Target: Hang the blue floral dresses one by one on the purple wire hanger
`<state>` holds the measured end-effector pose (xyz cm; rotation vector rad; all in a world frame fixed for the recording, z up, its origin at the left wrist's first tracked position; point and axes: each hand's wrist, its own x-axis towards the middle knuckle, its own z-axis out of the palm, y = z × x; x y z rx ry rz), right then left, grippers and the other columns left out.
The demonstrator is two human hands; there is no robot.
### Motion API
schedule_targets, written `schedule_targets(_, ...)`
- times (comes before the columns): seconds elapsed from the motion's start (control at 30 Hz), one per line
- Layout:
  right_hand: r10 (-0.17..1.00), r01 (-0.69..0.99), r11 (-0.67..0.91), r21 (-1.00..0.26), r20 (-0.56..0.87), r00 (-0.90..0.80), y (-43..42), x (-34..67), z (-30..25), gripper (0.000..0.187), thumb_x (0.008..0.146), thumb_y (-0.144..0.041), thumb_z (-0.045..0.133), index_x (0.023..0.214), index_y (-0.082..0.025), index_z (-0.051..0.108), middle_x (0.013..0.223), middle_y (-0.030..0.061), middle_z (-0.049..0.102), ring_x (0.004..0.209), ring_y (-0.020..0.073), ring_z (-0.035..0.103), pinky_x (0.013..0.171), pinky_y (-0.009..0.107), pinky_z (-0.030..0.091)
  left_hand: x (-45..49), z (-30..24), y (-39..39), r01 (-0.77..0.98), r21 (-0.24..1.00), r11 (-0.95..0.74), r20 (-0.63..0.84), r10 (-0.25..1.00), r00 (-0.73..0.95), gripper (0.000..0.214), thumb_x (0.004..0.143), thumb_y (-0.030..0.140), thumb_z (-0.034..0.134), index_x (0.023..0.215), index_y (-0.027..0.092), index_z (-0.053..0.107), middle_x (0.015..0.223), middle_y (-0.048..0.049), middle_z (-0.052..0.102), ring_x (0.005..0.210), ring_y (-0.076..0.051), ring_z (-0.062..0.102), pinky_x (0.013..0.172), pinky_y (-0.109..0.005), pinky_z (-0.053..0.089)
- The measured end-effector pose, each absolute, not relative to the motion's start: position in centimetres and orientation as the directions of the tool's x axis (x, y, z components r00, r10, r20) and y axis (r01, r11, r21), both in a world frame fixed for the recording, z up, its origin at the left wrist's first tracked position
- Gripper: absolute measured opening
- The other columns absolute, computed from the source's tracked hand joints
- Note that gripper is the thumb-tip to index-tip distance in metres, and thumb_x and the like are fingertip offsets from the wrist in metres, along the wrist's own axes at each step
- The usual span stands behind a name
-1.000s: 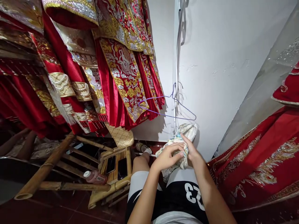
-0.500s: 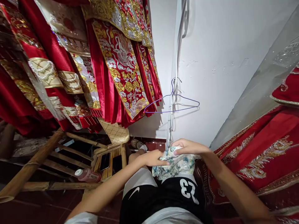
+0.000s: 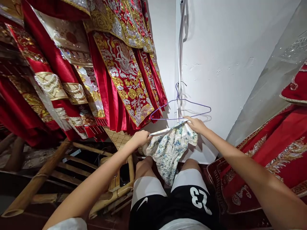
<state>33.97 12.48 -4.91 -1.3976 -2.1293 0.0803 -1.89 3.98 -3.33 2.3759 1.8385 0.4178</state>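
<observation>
A white garment with a blue and green floral print (image 3: 171, 148) hangs stretched between my hands in front of my knees. My left hand (image 3: 141, 138) is closed on one end of its top edge. At the other end of that edge, my right hand (image 3: 197, 124) pinches the cloth, just under the hanger. A thin purple clothes hanger (image 3: 192, 102) hangs by its hook from a pale vertical strip (image 3: 179, 64) on the wall, with no clothing on it. The lower part of the garment falls loose between my legs.
Red and gold embroidered costumes (image 3: 127, 76) hang at the left, and more red beaded cloth (image 3: 275, 153) is at the right. A bamboo chair (image 3: 50, 172) stands low on the left, close to my left arm. A phone (image 3: 124, 174) lies on bamboo slats. The white wall (image 3: 227, 41) is ahead.
Both hands have lifted the garment from my lap and moved apart. It was bunched up and is now spread below the hanger. My left arm now covers where the pink bottle was seen.
</observation>
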Motion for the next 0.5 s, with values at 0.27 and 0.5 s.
schedule_targets(0.27,0.795,0.694,0.566,-0.444,0.515,-0.320,8.4,38.5,-3.7,0.032,0.091,-0.031,0.044,0.099,-0.023,0.073,0.078,0.0034,0.074,0.072,0.0247,0.066,0.065,0.030,0.045,2.1,-1.1,6.7,0.739,0.546,-0.396,0.420,0.892,0.168,0.035,0.096,0.027,0.036,0.117,0.022,0.064,0.120,-0.0080,0.071,0.110,-0.025,0.064,0.098,-0.035,0.046)
schedule_targets(0.5,0.808,0.740,0.513,-0.435,0.535,-0.246,6.1,37.5,-1.8,0.036,0.090,-0.039,0.052,0.115,-0.026,0.074,0.093,0.0048,0.077,0.071,0.0256,0.067,0.067,0.033,0.046,5.6,2.0,10.8,0.149,0.930,-0.336,0.310,0.935,0.174,0.022,0.078,0.030,0.059,0.086,0.015,0.073,0.082,-0.0056,0.074,0.075,-0.019,0.066,0.073,-0.030,0.051)
